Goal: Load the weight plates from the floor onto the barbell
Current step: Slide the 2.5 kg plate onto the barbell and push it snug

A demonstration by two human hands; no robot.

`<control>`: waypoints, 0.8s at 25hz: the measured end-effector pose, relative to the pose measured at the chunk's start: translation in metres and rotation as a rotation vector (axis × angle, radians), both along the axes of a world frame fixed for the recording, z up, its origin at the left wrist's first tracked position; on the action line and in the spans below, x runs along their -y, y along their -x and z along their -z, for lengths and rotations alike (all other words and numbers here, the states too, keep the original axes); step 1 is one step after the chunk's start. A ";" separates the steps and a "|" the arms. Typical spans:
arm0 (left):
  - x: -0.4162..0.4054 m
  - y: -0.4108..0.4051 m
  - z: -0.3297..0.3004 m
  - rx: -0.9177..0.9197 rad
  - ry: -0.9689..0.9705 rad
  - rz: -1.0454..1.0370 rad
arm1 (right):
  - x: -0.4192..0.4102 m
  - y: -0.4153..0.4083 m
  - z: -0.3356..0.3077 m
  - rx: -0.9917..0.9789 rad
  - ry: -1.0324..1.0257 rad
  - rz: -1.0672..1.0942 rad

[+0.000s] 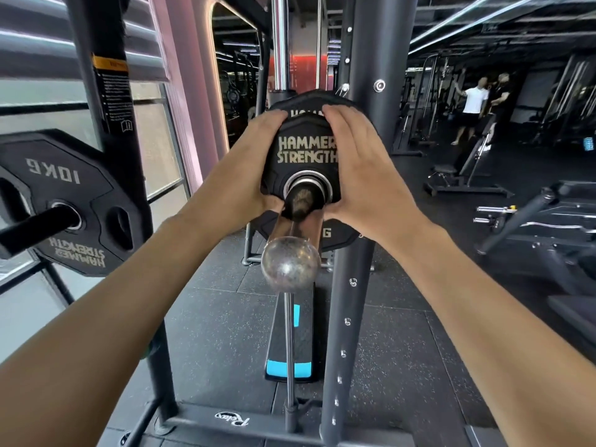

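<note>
Left hand (258, 162) grips the left edge of the small black weight plate (304, 158), fingers curled over its upper rim, thumb under the lower edge. Right hand (358, 166) grips the opposite edge the same way, fingers wrapped over the upper right, thumb tucked below beside the hub. The plate sits between the two palms, its centre hole threaded on the barbell sleeve (295, 237), whose rounded chrome end points toward the camera, below and nearer than the hands. "HAMMER STRENGTH" lettering faces the viewer. Directly behind it, a larger black plate (306, 101) is already on the sleeve; whether the two touch is not discernible. At left, a 10 kg plate (64, 201) hangs upside down on a storage peg of the rack upright (109, 91). Dark rubber floor (225, 317) below.
</note>
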State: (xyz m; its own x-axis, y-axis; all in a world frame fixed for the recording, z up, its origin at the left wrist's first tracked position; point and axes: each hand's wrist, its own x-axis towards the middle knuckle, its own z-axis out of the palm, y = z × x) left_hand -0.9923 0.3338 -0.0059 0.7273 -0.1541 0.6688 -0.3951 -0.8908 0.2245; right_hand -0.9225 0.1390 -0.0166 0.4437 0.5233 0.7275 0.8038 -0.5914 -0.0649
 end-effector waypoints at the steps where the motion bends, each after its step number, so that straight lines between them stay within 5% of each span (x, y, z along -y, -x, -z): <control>1: 0.001 -0.005 -0.002 0.006 -0.030 -0.006 | -0.003 -0.006 0.005 0.002 -0.047 0.014; 20: -0.019 -0.091 0.005 0.090 -0.049 -0.134 | -0.029 -0.071 0.006 -0.045 -0.025 0.246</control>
State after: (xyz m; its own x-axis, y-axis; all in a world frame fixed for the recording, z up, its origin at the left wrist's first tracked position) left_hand -0.9012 0.3533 -0.0105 0.6811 -0.0941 0.7261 -0.2885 -0.9460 0.1481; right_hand -0.8517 0.1679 -0.0223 0.5877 0.3775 0.7156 0.6320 -0.7665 -0.1147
